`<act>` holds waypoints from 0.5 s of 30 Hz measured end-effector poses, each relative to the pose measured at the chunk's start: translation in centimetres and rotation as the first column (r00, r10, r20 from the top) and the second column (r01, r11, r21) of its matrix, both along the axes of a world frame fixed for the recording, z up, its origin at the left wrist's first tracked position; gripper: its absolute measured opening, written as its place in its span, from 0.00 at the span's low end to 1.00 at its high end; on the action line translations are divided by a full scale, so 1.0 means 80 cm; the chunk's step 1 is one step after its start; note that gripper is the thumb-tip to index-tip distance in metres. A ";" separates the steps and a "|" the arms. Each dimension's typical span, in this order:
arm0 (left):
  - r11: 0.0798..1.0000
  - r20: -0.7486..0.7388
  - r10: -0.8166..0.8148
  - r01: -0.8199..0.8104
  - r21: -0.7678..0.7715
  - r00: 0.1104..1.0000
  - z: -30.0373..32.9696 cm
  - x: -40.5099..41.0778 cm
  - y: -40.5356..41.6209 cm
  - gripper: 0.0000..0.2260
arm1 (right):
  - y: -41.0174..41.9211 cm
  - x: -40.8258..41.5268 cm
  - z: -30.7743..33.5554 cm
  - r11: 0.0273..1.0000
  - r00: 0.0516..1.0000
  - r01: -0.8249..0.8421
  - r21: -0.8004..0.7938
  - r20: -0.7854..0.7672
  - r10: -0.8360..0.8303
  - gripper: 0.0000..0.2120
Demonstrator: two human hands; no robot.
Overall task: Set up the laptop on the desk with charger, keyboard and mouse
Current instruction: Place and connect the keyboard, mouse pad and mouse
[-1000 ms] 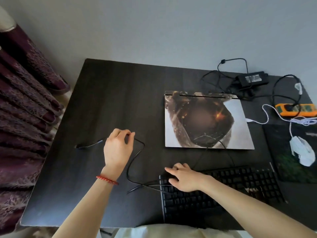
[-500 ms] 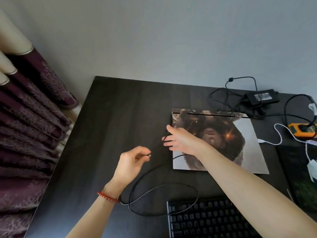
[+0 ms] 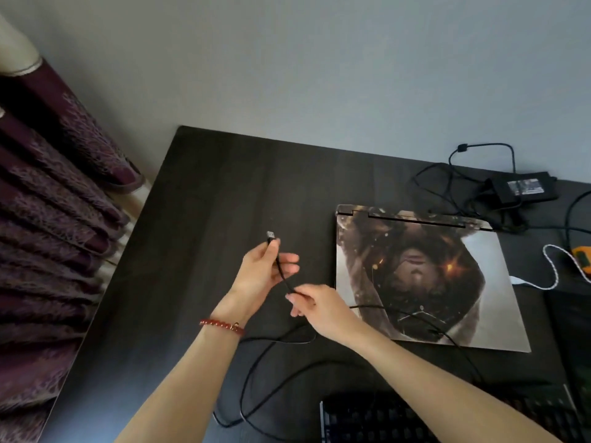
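My left hand (image 3: 267, 273) holds the black keyboard cable (image 3: 256, 375) just below its silver USB plug (image 3: 271, 235), which points up above the dark desk (image 3: 198, 219). My right hand (image 3: 315, 306) pinches the same cable a little lower. The cable loops down over the desk toward the black keyboard (image 3: 367, 423) at the bottom edge. The closed laptop (image 3: 428, 276), with a picture on its lid, lies to the right of both hands. The black charger brick (image 3: 524, 188) sits behind it among tangled leads.
A white braided mouse cable (image 3: 551, 266) runs to the laptop's right side, next to an orange power strip (image 3: 582, 260) at the right edge. Purple curtains (image 3: 48, 235) hang left of the desk. A grey wall stands behind.
My left hand lifted the cable end so the USB plug shows upright. My right hand left the laptop's edge and took hold of the cable below the left hand.
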State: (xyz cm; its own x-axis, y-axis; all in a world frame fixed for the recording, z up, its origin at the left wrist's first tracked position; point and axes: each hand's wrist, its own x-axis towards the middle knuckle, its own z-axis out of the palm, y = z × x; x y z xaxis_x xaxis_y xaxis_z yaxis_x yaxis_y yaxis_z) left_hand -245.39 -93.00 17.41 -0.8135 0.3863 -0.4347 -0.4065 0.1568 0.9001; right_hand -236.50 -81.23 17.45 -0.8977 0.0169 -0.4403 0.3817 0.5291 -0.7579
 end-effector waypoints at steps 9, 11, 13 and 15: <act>0.811 -0.212 -0.392 0.228 -0.539 0.895 -0.062 0.001 0.068 0.13 | 0.108 0.001 -0.046 0.719 0.995 0.095 0.689 -0.076 -0.059 0.21; 0.837 -0.204 -0.369 0.228 -0.497 0.907 -0.084 0.002 0.081 0.12 | 0.123 0.001 -0.063 0.693 1.000 0.005 0.721 0.012 -0.020 0.23; 0.850 -0.250 -0.370 0.218 -0.479 0.895 -0.089 0.007 0.084 0.11 | 0.123 0.010 -0.071 0.674 0.999 -0.052 0.737 0.044 0.028 0.25; 0.858 -0.301 -0.372 0.201 -0.473 0.878 -0.093 0.009 0.087 0.10 | 0.121 0.012 -0.077 0.664 0.999 -0.048 0.746 0.031 0.038 0.26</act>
